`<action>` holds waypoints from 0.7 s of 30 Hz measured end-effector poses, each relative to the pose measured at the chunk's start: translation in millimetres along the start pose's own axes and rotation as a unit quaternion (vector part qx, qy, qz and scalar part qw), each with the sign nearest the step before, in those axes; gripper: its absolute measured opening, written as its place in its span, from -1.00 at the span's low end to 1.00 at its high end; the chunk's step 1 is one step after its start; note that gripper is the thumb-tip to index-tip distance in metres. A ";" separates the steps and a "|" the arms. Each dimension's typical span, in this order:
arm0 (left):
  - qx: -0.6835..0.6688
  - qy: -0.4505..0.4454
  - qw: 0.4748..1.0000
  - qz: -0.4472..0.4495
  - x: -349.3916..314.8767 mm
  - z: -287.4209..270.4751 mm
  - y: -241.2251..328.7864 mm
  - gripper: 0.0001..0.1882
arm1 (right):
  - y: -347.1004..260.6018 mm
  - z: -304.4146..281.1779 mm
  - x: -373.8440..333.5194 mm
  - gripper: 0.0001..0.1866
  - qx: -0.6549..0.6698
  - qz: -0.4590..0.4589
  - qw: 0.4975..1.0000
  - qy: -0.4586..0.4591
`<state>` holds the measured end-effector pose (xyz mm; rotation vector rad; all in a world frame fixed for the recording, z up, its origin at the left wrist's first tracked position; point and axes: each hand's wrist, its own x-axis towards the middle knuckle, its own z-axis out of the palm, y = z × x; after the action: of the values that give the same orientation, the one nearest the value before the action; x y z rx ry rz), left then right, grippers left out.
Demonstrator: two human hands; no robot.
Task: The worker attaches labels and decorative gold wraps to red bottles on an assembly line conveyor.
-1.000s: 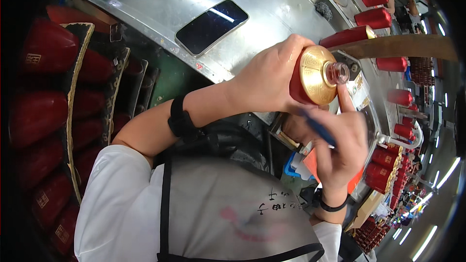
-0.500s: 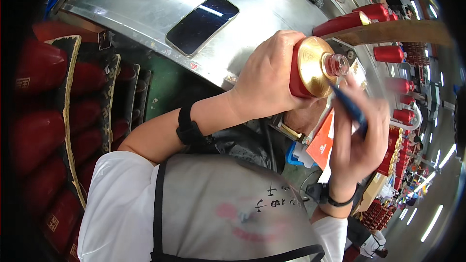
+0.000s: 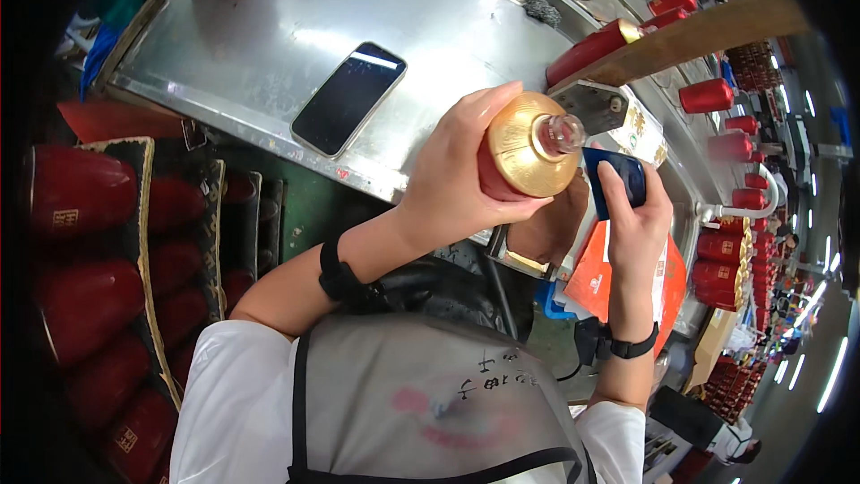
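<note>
My left hand (image 3: 439,170) is wrapped round a red bottle (image 3: 535,151) with a gold shoulder and a bare, clear glass neck. The bottle is tilted, its neck pointing right, over the near side of the metal table. Just right of the neck, my right hand (image 3: 638,220) pinches a thin, flat dark blue piece (image 3: 631,181) between thumb and fingers. A small gap separates that piece from the bottle. Its exact kind cannot be made out.
A phone (image 3: 349,99) lies on the metal table (image 3: 242,45). Red bottles lie in stacked racks (image 3: 90,193) at left; others stand at top left and along the right. A wooden bar (image 3: 717,36) juts across at right. Orange-red papers (image 3: 598,273) sit below my right hand.
The bottle and my left hand have shifted left and slightly down. My right hand has drawn away from the bottle's shoulder, and the blue piece now shows its flat face. The view has turned somewhat.
</note>
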<state>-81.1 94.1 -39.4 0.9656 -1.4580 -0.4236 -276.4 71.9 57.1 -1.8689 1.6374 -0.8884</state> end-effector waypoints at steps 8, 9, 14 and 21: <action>-0.050 -0.064 0.997 0.002 25.8 -20.0 9.4 0.00 | 53.1 -26.6 -5.2 -0.73 0.025 -0.062 0.997 0.036; -0.084 -0.087 0.992 -0.027 29.2 -22.0 20.2 0.00 | 60.1 -35.2 -13.0 -0.68 0.092 -0.045 0.994 0.042; -0.321 -0.243 0.878 -0.260 65.9 31.9 45.1 -0.39 | 119.8 -122.5 -14.5 -0.68 0.202 0.088 0.974 0.047; -0.336 -0.232 0.809 -0.423 57.0 92.3 6.3 -0.57 | 241.8 -235.5 -52.1 -0.49 0.248 0.305 0.913 0.107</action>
<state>-162.9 27.6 -13.2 0.8934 -1.0480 -1.8121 -615.7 98.1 28.4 -0.8646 1.7548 -1.1065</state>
